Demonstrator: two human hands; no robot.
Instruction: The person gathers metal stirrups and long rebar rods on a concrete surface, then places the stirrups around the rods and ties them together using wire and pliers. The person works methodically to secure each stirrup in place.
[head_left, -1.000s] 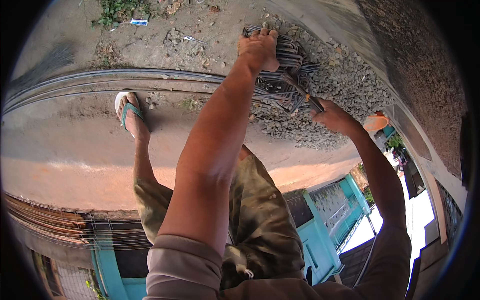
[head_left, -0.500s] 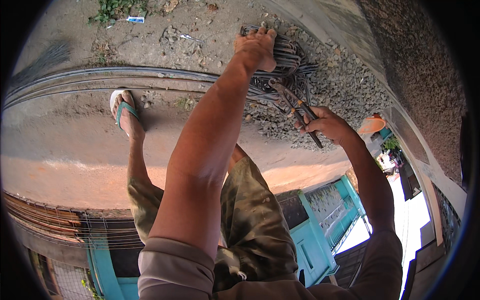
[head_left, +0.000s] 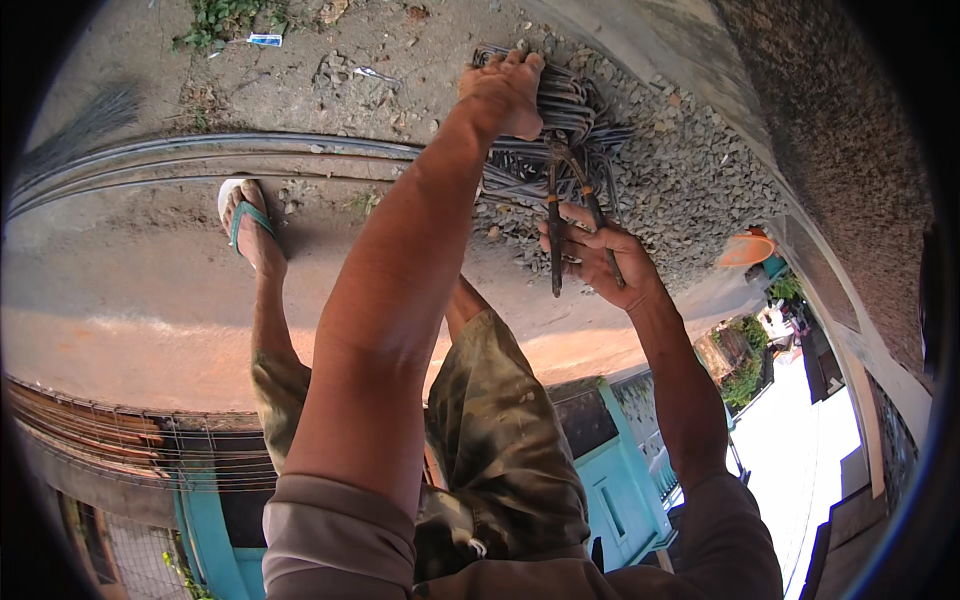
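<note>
My left hand (head_left: 505, 88) is at the far end of my outstretched arm, with its fingers curled over a stack of bent steel bars (head_left: 572, 108). In my right hand (head_left: 605, 258) is a pair of pincers (head_left: 590, 205) with dark handles and orange bands. The handles stand spread apart, with some fingers passing between them and the palm behind one handle. The pincers' jaws reach the steel bars just below my left hand. What the jaws touch is too small to tell.
Long thin steel rods (head_left: 250, 145) run leftward across the ground. Grey gravel (head_left: 690, 180) lies beside a rough wall (head_left: 830, 150). An orange basin (head_left: 745, 249) is at the right. A foot in a green-strapped flip-flop (head_left: 250, 222) stands at the left.
My right hand has moved left and slightly down, and its fingers have loosened. The pincers have turned more upright and their handles have spread. My left hand keeps its place on the steel bars.
</note>
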